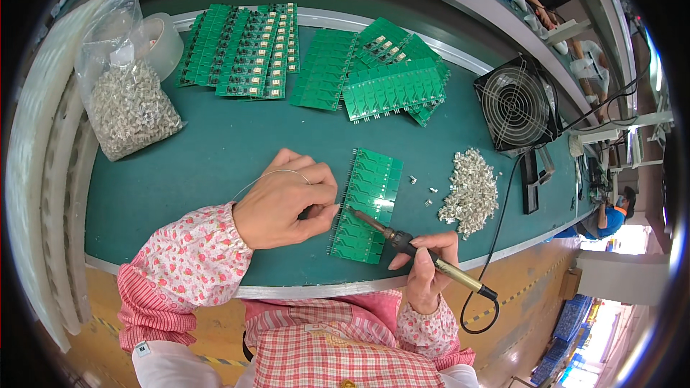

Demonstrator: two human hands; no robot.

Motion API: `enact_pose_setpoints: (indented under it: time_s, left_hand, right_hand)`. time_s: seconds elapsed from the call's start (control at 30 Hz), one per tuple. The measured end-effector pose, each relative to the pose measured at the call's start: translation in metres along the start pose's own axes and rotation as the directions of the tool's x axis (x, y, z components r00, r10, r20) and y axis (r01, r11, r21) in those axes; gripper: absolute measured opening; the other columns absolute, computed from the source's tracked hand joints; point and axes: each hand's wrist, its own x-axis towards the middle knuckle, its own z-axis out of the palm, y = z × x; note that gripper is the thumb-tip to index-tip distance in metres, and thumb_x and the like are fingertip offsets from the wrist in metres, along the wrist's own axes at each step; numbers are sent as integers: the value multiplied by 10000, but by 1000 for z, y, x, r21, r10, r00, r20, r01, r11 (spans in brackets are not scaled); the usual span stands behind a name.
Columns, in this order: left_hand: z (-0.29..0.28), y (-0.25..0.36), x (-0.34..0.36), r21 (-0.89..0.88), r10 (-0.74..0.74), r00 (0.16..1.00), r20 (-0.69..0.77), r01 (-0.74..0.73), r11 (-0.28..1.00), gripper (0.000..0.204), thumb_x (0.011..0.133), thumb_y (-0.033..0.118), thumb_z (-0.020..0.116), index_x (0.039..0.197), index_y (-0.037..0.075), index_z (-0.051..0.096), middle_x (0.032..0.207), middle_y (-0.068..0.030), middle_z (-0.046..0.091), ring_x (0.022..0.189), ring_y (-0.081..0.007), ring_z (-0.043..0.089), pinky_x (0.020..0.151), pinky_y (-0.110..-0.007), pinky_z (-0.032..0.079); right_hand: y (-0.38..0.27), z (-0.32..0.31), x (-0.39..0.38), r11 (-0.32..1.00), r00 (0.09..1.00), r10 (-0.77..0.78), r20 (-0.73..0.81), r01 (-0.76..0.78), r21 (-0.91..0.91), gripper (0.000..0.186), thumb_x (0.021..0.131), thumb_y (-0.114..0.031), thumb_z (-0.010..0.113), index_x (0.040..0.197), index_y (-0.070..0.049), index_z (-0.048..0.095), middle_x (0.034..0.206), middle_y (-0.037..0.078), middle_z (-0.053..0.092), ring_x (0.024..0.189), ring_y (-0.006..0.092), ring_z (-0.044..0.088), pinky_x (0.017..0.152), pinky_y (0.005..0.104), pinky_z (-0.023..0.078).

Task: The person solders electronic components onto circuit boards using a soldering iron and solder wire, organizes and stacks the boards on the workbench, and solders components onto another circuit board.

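Observation:
A green circuit board panel lies on the table in front of me, pins sticking out along its left edge. My left hand is at that edge, fingers pinched on a thin solder wire that loops over its back. In my right hand is a soldering iron, gripped like a pen. Its tip points left and reaches the row of joints near the left fingertips; whether it touches one is too small to tell. To the right of the panel lies a heap of small whitish connectors, with several loose ones between.
Stacked green boards with mounted parts stand at the back left, more panels at the back middle. A clear bag of connectors and a tape roll are left. A black fan stands right; the iron's cable runs past it.

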Motion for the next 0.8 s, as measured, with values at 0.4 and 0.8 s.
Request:
enact_pose_setpoints:
  time_s: [0.4, 0.8]
  left_hand:
    - [1, -1, 0, 36, 38, 999, -6, -38, 999, 99, 780, 93, 707, 749, 73, 616, 847, 5, 585, 806, -205, 546, 832, -362, 375]
    - [3, -3, 0, 15, 16, 1000, -16, -16, 1000, 84, 787, 88, 700, 770, 75, 619, 843, -5, 575, 799, -210, 544, 823, -366, 377]
  right_hand:
    - [-2, 0, 2, 1000, 999, 9, 35, -9, -20, 181, 959, -133, 567, 1002, 29, 497, 751, 126, 650, 611, 153, 666, 561, 256, 534]
    - [-2, 1, 0, 1000, 1000, -9, -19, 9, 12, 167, 955, -112, 552, 1011, 36, 498, 784, 127, 629, 608, 165, 659, 553, 260, 536]
